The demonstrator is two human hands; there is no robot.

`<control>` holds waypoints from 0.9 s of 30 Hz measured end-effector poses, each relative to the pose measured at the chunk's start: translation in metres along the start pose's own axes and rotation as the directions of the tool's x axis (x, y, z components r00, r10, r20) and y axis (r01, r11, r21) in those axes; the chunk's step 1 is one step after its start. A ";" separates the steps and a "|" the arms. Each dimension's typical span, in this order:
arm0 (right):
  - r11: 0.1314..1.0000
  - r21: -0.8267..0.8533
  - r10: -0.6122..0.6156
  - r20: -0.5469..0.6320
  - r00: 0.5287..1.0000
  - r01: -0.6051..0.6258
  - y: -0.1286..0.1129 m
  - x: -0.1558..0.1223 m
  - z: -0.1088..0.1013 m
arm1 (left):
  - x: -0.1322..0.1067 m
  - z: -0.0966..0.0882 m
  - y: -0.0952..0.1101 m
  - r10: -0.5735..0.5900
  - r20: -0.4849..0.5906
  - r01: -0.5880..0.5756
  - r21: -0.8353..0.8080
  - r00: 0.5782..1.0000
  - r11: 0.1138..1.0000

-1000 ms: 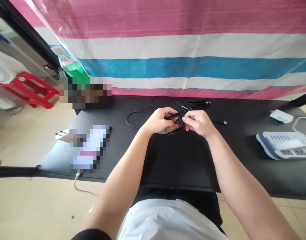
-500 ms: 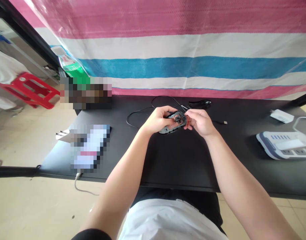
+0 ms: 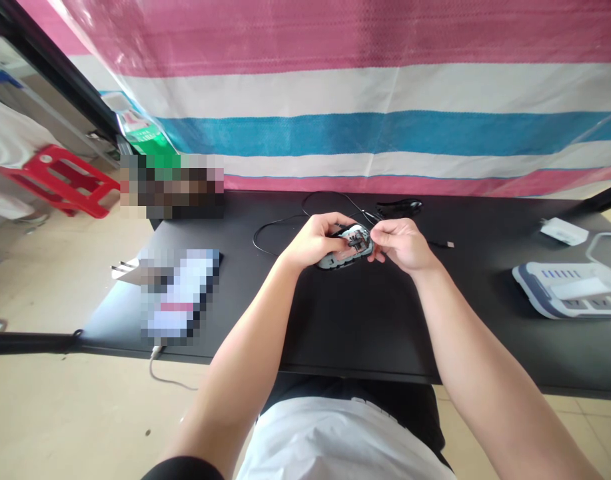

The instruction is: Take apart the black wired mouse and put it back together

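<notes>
An opened computer mouse (image 3: 341, 255) is held above the black table, its circuit board and inner parts facing up. My left hand (image 3: 318, 240) is closed around its left end, with the thumb lying over the inside. At the opposite end my right hand (image 3: 399, 244) is closed in a pinch, touching the mouse's edge; what sits between the fingertips is too small to make out. Behind my right hand lies a loose black mouse cover (image 3: 406, 208). A thin black cable (image 3: 255, 233) loops over the table behind my left hand.
A phone (image 3: 182, 293), partly blurred out, lies on the left of the black table (image 3: 355, 320). To the right are a white power strip (image 3: 550, 293) and a white charger (image 3: 564, 231). A USB plug (image 3: 450, 245) lies beyond my right wrist. A striped sheet (image 3: 335, 93) hangs behind.
My right fingertips have shifted slightly at the mouse's end, and the mouse has tilted a little, its inside showing brighter. My left hand keeps its hold.
</notes>
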State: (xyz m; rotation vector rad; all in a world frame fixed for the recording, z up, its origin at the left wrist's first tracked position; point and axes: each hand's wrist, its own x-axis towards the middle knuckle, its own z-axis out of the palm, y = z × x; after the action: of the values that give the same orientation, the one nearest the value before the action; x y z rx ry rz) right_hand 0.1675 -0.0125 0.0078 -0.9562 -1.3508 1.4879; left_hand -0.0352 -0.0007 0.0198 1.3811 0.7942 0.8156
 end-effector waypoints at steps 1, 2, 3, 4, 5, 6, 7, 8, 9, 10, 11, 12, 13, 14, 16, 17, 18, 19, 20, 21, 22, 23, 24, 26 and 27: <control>1.000 0.001 -0.003 0.001 1.000 0.003 0.000 0.000 0.000 | 0.000 0.000 0.000 0.000 0.003 0.000 -0.005 1.000 1.000; 1.000 0.003 -0.005 0.001 1.000 0.005 0.000 0.000 0.000 | 0.000 0.000 -0.001 0.001 0.007 0.000 -0.009 1.000 1.000; 1.000 0.006 -0.006 0.004 1.000 0.006 0.000 0.000 -0.001 | 0.000 0.000 -0.001 0.002 0.010 -0.002 -0.013 1.000 1.000; 1.000 0.011 -0.008 0.005 1.000 0.008 0.000 0.000 -0.001 | 0.000 0.000 -0.001 0.005 0.013 -0.005 -0.017 1.000 1.000; 1.000 0.017 -0.009 0.006 1.000 0.009 0.000 0.000 -0.001 | 0.000 0.000 -0.001 0.008 0.015 -0.008 -0.020 1.000 1.000; 1.000 0.022 -0.010 0.005 1.000 0.010 0.000 0.000 -0.001 | 0.000 0.000 -0.001 0.013 0.015 -0.013 -0.023 1.000 1.000; 1.000 0.025 -0.009 0.003 1.000 0.009 0.000 0.000 -0.001 | 0.001 0.000 -0.001 0.019 0.013 -0.019 -0.025 1.000 0.999; 1.000 0.024 -0.006 0.000 1.000 0.006 0.000 0.000 0.000 | 0.001 0.000 -0.002 0.026 0.011 -0.026 -0.026 1.000 0.999; 1.000 0.016 -0.003 -0.006 1.000 0.003 0.000 0.000 0.000 | 0.001 0.000 -0.002 0.033 0.008 -0.033 -0.025 0.999 0.999; 1.000 0.002 0.000 -0.012 1.000 0.000 0.000 0.000 0.000 | 0.001 0.000 -0.002 0.038 0.004 -0.038 -0.021 0.999 0.999; 1.000 -0.020 -0.001 -0.018 1.000 0.000 0.000 0.000 0.000 | 0.002 0.000 -0.002 0.041 -0.001 -0.041 -0.014 0.999 0.999; 0.999 -0.047 -0.006 -0.024 1.000 0.004 0.000 0.000 0.000 | 0.002 0.000 -0.002 0.040 -0.006 -0.040 -0.003 0.999 0.999; 0.997 -0.079 -0.015 -0.027 1.000 0.013 0.000 -0.001 0.000 | 0.002 0.000 -0.001 0.036 -0.010 -0.036 0.009 0.999 0.999; 0.993 -0.113 -0.027 -0.029 0.999 0.024 0.000 -0.001 0.000 | 0.002 0.000 -0.001 0.031 -0.015 -0.030 0.021 0.999 0.999; 0.983 -0.180 -0.049 -0.034 0.998 0.042 -0.001 -0.001 0.001 | 0.001 0.001 -0.001 0.021 -0.018 -0.020 0.037 1.000 0.999; 0.976 -0.211 -0.054 -0.039 0.998 0.045 -0.002 -0.001 0.001 | 0.001 0.001 0.000 0.018 -0.015 -0.017 0.040 1.000 0.999; 0.970 -0.238 -0.056 -0.042 0.998 0.044 -0.002 -0.002 0.002 | 0.001 0.001 0.000 0.015 -0.009 -0.015 0.040 1.000 0.999; 0.965 -0.260 -0.056 -0.045 0.997 0.043 -0.003 -0.002 0.002 | 0.000 0.002 0.001 0.013 -0.001 -0.013 0.038 1.000 0.999; 0.960 -0.277 -0.055 -0.046 0.997 0.040 -0.003 -0.002 0.002 | 0.000 0.002 0.001 0.011 0.007 -0.011 0.037 1.000 0.999; 0.957 -0.289 -0.054 -0.044 0.998 0.040 -0.003 -0.002 0.002 | 0.000 0.002 0.001 0.009 0.012 -0.010 0.036 1.000 0.999; 0.953 -0.300 -0.055 -0.041 0.998 0.040 -0.003 -0.002 0.002 | 0.000 0.002 0.001 0.008 0.014 -0.008 0.036 1.000 0.999; 0.949 -0.311 -0.057 -0.041 0.998 0.041 -0.002 -0.002 0.002 | 0.000 0.002 0.001 0.006 0.015 -0.006 0.038 1.000 0.999; 0.946 -0.322 -0.060 -0.041 0.997 0.044 -0.002 -0.002 0.002 | 0.001 0.002 0.001 0.004 0.014 -0.004 0.042 1.000 0.999; 0.938 -0.342 -0.067 -0.039 0.997 0.050 -0.001 -0.002 0.001 | 0.001 0.001 0.001 -0.004 0.013 0.004 0.051 1.000 0.999; 0.935 -0.350 -0.068 -0.037 0.997 0.051 -0.001 -0.001 0.001 | 0.001 0.001 0.000 -0.008 0.014 0.007 0.054 1.000 0.999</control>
State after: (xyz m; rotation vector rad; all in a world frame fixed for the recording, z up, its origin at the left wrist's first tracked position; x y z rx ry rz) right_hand 0.1670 -0.0142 0.0087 -1.1536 -1.6272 1.1907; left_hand -0.0337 -0.0002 0.0201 1.4291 0.8149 0.7833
